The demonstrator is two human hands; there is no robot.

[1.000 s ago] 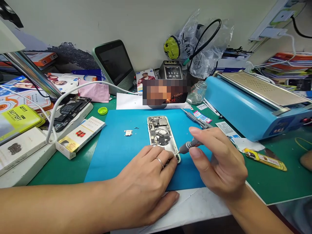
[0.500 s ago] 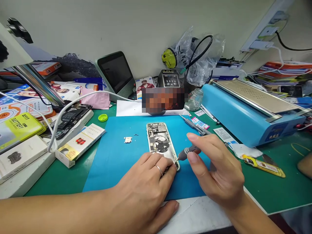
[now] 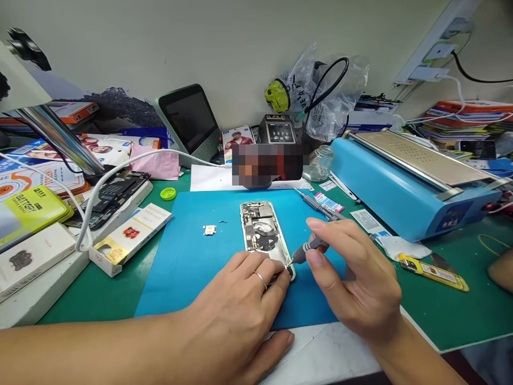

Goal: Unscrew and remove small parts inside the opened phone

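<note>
An opened smartphone (image 3: 264, 227) lies on a blue mat (image 3: 184, 278), its inner parts showing. My left hand (image 3: 244, 294), with a ring on one finger, is closed over the phone's lower end and holds it down; that end is partly hidden. A small grey precision screwdriver (image 3: 300, 253) is held in the thumb and fingers of my right hand (image 3: 356, 278). It slants down, with its tip at the phone's lower right edge. A small metal piece (image 3: 209, 230) and some tiny dark bits (image 3: 223, 221) lie left of the phone.
Tools including another screwdriver (image 3: 315, 205) lie beyond my right hand. A blue machine with a metal plate (image 3: 404, 187) stands at right. Left are a cigarette box (image 3: 132, 238), a white cable (image 3: 90, 214) and a microscope post (image 3: 64, 139). Part of a person's arm (image 3: 500, 272) shows far right.
Both hands, the phone and the screwdriver stay almost in place. The whole view shifts very slightly to the left.
</note>
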